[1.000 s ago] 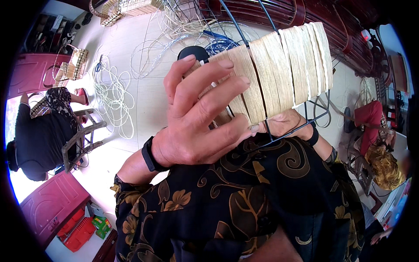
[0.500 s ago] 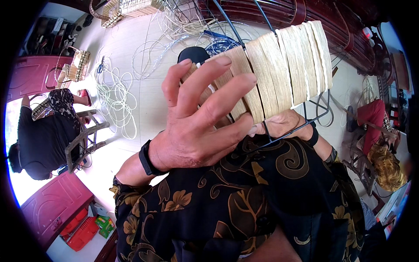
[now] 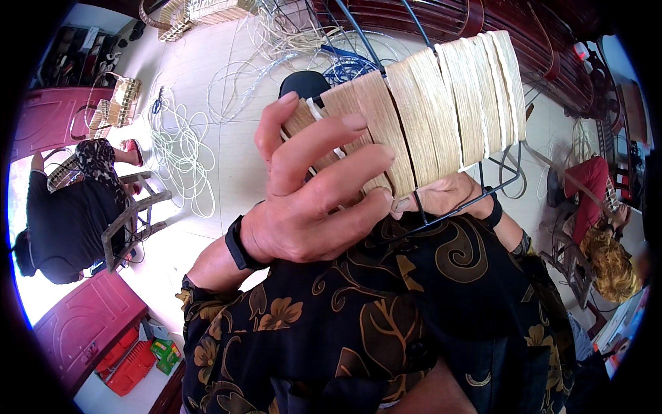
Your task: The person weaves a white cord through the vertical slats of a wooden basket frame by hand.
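A black wire frame (image 3: 513,172) is wrapped with broad bands of pale straw-coloured woven strip (image 3: 452,103), some edged in white. My left hand (image 3: 317,190) grips the band at its left end, fingers curved over the front and spread a little, a black strap on the wrist. Behind the band and low on its right, my right hand (image 3: 452,192) holds it from underneath; most of its fingers are hidden. Beyond the top left of the band a rounded black object (image 3: 303,81) shows, partly covered.
Loops of pale cord (image 3: 181,152) and blue strip (image 3: 345,67) lie on the tiled floor. One person sits at left (image 3: 69,221), another at right (image 3: 586,200). Woven baskets (image 3: 121,100) stand at upper left; dark red wooden furniture (image 3: 524,34) is at top right.
The fingers of my left hand have shifted down over the band, mainly the middle ones. The wrapped frame has tilted very slightly; my right hand stays behind it.
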Demonstrator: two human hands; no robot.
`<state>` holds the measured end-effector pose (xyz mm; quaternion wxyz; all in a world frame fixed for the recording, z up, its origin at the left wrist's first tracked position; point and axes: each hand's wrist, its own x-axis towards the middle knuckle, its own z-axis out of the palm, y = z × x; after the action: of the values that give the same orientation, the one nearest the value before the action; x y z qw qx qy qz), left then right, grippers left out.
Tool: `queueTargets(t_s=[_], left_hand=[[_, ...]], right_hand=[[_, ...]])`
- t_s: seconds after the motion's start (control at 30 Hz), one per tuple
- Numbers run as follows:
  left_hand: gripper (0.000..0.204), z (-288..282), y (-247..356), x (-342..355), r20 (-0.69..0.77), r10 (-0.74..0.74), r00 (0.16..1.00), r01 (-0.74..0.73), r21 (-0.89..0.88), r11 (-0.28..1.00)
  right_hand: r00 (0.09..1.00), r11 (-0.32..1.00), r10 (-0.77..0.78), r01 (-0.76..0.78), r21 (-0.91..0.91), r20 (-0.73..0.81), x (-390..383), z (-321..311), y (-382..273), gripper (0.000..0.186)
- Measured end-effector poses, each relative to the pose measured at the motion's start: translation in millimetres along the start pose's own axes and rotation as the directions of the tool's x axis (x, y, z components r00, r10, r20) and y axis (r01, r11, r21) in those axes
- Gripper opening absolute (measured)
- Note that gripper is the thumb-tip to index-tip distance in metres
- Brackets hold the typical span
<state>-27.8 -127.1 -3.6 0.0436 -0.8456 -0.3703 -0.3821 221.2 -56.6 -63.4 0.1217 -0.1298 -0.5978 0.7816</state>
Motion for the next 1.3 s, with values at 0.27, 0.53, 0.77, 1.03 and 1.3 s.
queueTargets(t_s=[0.27, 0.53, 0.77, 1.03, 1.3], left_hand=[[0.024, 4.7, -3.8, -4.2, -0.025, 0.056, 0.998, -0.056, 0.011, 0.998], [0.020, 5.5, -5.8, 2.9, -0.036, 0.158, 0.987, -0.158, 0.001, 0.987], [0.023, 2.1, 6.8, 10.7, 0.000, 0.078, 0.997, -0.078, 0.029, 0.997], [0.023, -7.4, 16.3, 19.3, 0.115, 0.045, 0.992, -0.054, 0.079, 0.995], [0.025, -1.7, 21.2, 20.4, 0.112, 0.043, 0.993, -0.057, 0.123, 0.991]], right_hand=[[1.000, 0.997, -0.028, 0.027, 0.079, 0.010, 4.2, 2.5, -9.9, 0.025], [0.994, 0.872, 0.053, -0.094, 0.481, 0.099, 3.3, 1.6, -5.4, 0.027], [0.952, 0.901, 0.102, -0.211, 0.378, 0.288, 7.1, -0.8, -21.8, 0.029], [0.902, 0.958, -0.148, 0.028, 0.286, 0.407, 25.2, -12.0, 33.7, 0.025], [0.971, 0.998, -0.062, 0.063, 0.006, 0.232, 10.1, -5.4, -17.7, 0.021]])
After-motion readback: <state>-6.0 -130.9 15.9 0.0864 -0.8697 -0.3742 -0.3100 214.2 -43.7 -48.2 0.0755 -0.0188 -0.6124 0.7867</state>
